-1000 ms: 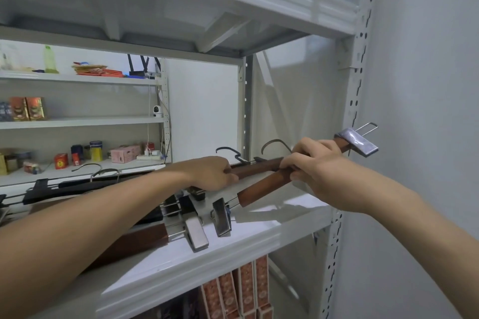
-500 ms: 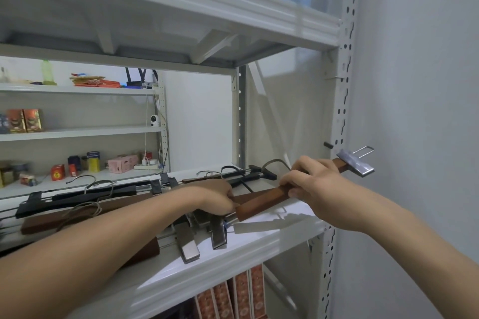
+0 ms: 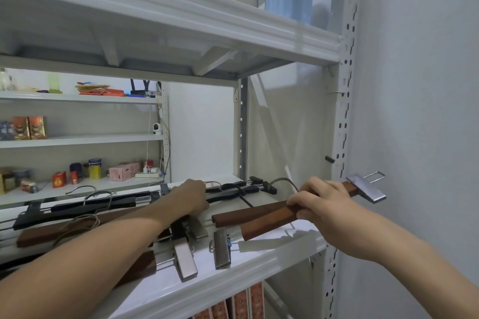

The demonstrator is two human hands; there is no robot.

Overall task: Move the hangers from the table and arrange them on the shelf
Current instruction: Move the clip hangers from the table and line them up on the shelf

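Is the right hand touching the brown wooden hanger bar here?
Touching. The head view shows the right hand with fingers curled over the brown wooden hanger bar, thumb underneath it, no gap visible.

White metal shelf (image 3: 233, 283) has a bunch of clip hangers lying flat on it: black ones (image 3: 77, 208) toward the back, brown wooden ones (image 3: 64, 228) in front. Their metal clips (image 3: 185, 261) rest near the front edge.

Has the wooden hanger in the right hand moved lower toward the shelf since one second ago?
Yes. The wooden hanger, gripped by the right hand, has come down toward the shelf; its lower clip now lies on the board, having hung above it.
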